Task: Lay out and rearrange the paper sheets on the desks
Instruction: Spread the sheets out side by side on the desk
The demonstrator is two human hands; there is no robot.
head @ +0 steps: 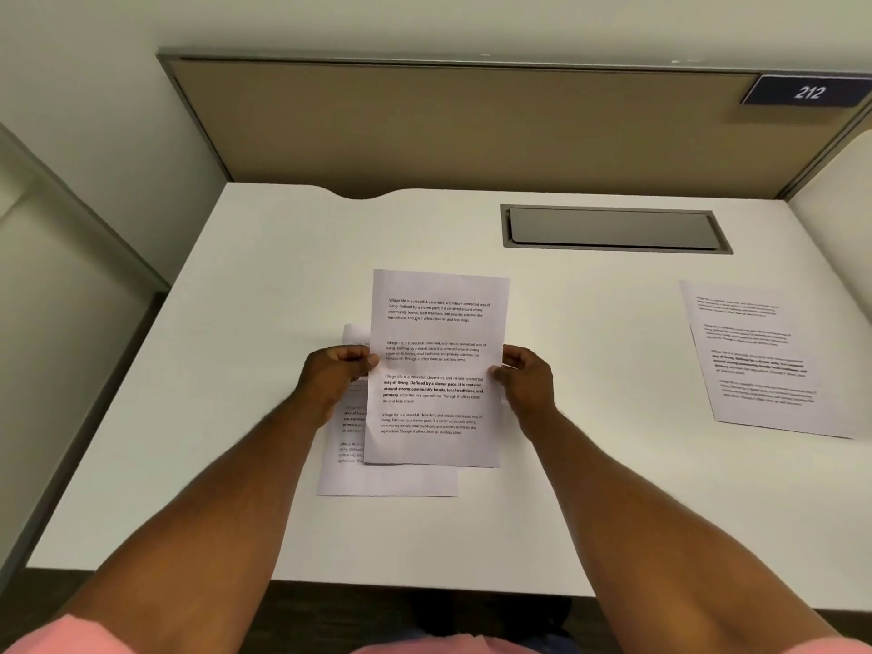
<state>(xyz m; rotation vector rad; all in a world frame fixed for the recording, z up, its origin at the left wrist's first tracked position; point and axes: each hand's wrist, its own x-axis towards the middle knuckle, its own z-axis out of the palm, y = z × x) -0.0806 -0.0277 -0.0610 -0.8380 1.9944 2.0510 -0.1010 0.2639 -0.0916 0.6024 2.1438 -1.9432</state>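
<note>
A printed paper sheet [436, 365] is held above the middle of the white desk [590, 464]. My left hand [332, 377] pinches its left edge and my right hand [526, 377] pinches its right edge. Under it a second printed sheet [387, 479] lies flat on the desk, mostly covered, with its left and lower margins showing. Another printed sheet [764, 361] lies at the desk's right side, turned slightly, with a further sheet's edge peeking out beneath it.
A grey recessed cable tray [613, 228] is set into the desk at the back right. A tan partition panel [448, 120] stands behind the desk, bearing a blue plate marked 212 [809, 92]. A neighbouring desk's corner [844, 191] shows at far right.
</note>
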